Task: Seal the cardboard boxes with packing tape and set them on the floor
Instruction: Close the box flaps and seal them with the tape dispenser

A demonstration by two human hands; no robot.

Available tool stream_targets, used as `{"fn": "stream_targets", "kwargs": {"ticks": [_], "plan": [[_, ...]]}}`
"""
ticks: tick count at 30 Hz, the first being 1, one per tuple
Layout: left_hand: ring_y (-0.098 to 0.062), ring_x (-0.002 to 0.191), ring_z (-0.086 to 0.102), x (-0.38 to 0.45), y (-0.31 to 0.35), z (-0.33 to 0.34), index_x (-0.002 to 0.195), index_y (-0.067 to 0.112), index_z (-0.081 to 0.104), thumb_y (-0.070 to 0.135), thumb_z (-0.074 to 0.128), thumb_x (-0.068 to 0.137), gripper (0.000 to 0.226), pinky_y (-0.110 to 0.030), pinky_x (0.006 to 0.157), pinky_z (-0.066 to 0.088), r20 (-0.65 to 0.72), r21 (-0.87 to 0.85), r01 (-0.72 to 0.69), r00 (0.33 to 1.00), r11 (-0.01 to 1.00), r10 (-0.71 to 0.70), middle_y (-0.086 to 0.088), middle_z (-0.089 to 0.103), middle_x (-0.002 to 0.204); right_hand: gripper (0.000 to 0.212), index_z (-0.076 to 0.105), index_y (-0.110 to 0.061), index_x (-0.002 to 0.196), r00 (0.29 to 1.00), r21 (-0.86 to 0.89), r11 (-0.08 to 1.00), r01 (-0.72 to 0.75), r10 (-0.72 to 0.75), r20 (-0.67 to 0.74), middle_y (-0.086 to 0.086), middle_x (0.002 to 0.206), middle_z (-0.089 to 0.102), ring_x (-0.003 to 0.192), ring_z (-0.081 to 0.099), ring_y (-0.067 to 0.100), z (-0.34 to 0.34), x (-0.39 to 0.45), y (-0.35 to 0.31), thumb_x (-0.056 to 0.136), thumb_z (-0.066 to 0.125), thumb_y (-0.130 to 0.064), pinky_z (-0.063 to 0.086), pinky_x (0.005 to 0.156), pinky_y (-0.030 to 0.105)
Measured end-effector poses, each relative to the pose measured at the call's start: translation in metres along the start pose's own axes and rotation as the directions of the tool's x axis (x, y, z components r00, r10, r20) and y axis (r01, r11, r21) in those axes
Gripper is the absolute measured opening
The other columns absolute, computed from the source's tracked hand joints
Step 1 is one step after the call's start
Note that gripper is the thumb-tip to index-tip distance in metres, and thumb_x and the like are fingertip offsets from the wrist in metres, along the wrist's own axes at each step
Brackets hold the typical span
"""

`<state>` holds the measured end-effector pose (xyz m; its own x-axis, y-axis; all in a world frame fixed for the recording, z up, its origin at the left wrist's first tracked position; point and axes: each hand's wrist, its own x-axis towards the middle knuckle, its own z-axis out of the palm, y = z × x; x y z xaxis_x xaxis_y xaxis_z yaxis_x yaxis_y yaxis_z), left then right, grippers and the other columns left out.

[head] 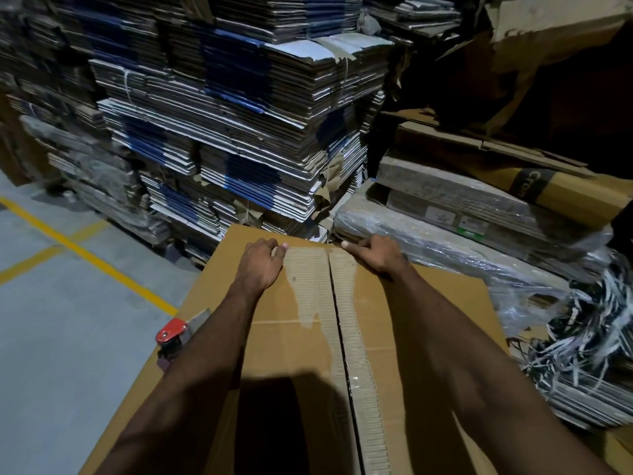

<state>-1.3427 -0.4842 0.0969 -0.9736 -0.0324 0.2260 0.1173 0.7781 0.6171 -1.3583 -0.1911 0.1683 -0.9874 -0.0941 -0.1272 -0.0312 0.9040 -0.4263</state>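
Cardboard, brown and scuffed, made up the box (291, 337) directly below the camera, its two top flaps meeting along a centre seam (337, 313) where the paper skin was already torn to bare fluting. At the far end of that seam the left hand (259, 265) lay on the left flap with its fingers curled over the far edge, and the right hand (375, 253) pressed the right flap, fingers bent, holding nothing else. The tape dispenser (178, 332) sat at the box's left edge, untouched. The flaps probably needed to be held flush and level, gap shut, before any tape was drawn along the seam; the ragged fluting might grip tape poorly.
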Motion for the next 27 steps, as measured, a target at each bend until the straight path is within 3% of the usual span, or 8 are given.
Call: {"fn": "stream_targets", "kwargs": {"ticks": [5,10,15,18,20,23,25,27], "plan": [[-0.033,0.092,0.055,0.0,0.001,-0.001,0.098,0.015,0.068,0.059,0.034,0.103,0.055,-0.037,0.076,0.036,-0.01,-0.018,0.007,1.0,1.0,-0.007,-0.004,0.057,0.088,0.075,0.08,-0.03,0.106,0.998,0.036,0.998,0.06,-0.059,-0.013,-0.003,0.106,0.077,0.098,0.068,0.02,0.001,0.006,0.02,0.082,0.047,-0.092,0.054,0.094,0.044],[-0.038,0.098,0.055,0.004,0.001,0.001,0.104,0.011,0.07,0.048,0.044,0.108,0.046,-0.037,0.078,0.034,-0.01,-0.019,0.012,1.0,1.0,-0.012,-0.004,0.054,0.092,0.076,0.068,-0.02,0.068,0.963,0.035,0.996,-0.079,0.086,-0.257,0.001,0.069,0.068,0.072,0.065,0.024,0.016,0.009,0.032,0.096,0.031,-0.081,0.054,0.09,0.048],[-0.037,0.1,0.055,0.007,0.005,-0.003,0.095,0.016,0.065,0.045,0.047,0.108,0.037,-0.037,0.078,0.032,0.022,-0.031,0.038,0.999,0.999,-0.038,-0.008,0.057,0.093,0.055,0.07,-0.01,0.077,0.995,0.395,0.917,-0.06,0.089,-0.055,0.004,0.072,0.066,0.069,0.06,0.021,0.001,0.003,0.043,0.1,0.059,-0.058,0.047,0.072,0.037],[-0.037,0.103,0.054,0.01,0.006,-0.004,0.089,0.024,0.058,0.048,0.047,0.106,0.032,-0.038,0.08,0.036,0.062,-0.056,0.08,0.995,0.995,-0.077,-0.008,0.059,0.097,0.027,0.076,-0.019,0.107,0.996,0.534,0.841,-0.08,0.087,0.012,0.0,0.107,0.07,0.091,0.063,0.014,0.0,0.002,0.048,0.103,0.062,-0.041,0.048,0.077,0.028],[-0.036,0.104,0.055,0.009,0.004,-0.005,0.089,0.025,0.059,0.052,0.045,0.104,0.034,-0.039,0.083,0.039,0.08,-0.069,0.095,0.993,0.993,-0.09,-0.008,0.06,0.098,0.048,0.075,-0.025,0.116,0.989,0.528,0.838,-0.136,0.147,0.022,0.005,0.129,0.067,0.112,0.062,0.024,0.003,0.006,0.056,0.095,0.06,-0.065,0.05,0.094,0.037],[-0.026,0.109,0.055,0.006,0.004,-0.006,0.106,0.017,0.073,0.045,0.053,0.106,0.035,-0.034,0.092,0.038,0.088,-0.185,0.145,0.988,0.972,-0.131,-0.006,0.065,0.11,0.085,0.074,-0.034,0.117,0.981,0.525,0.833,-0.175,0.193,0.02,0.004,0.134,0.069,0.121,0.062,0.031,0.02,0.03,0.09,0.072,0.044,-0.099,0.047,0.107,0.055],[-0.017,0.112,0.054,0.003,0.005,-0.008,0.119,0.014,0.077,0.038,0.061,0.104,0.032,-0.028,0.097,0.036,0.097,-0.33,0.198,0.98,0.923,-0.175,-0.002,0.066,0.119,0.065,0.077,-0.037,0.111,0.985,0.547,0.823,-0.153,0.174,0.014,0.001,0.124,0.074,0.115,0.066,0.029,0.009,0.012,0.071,0.083,0.046,-0.087,0.049,0.105,0.056],[-0.017,0.112,0.057,0.003,0.006,-0.01,0.117,0.015,0.079,0.034,0.067,0.101,0.028,-0.029,0.098,0.039,0.118,-0.427,0.235,0.972,0.873,-0.203,0.0,0.068,0.119,0.039,0.081,-0.031,0.106,0.992,0.617,0.779,-0.111,0.129,0.015,-0.001,0.107,0.079,0.105,0.071,0.027,0.005,0.001,0.058,0.102,0.051,-0.057,0.053,0.101,0.052]]}}
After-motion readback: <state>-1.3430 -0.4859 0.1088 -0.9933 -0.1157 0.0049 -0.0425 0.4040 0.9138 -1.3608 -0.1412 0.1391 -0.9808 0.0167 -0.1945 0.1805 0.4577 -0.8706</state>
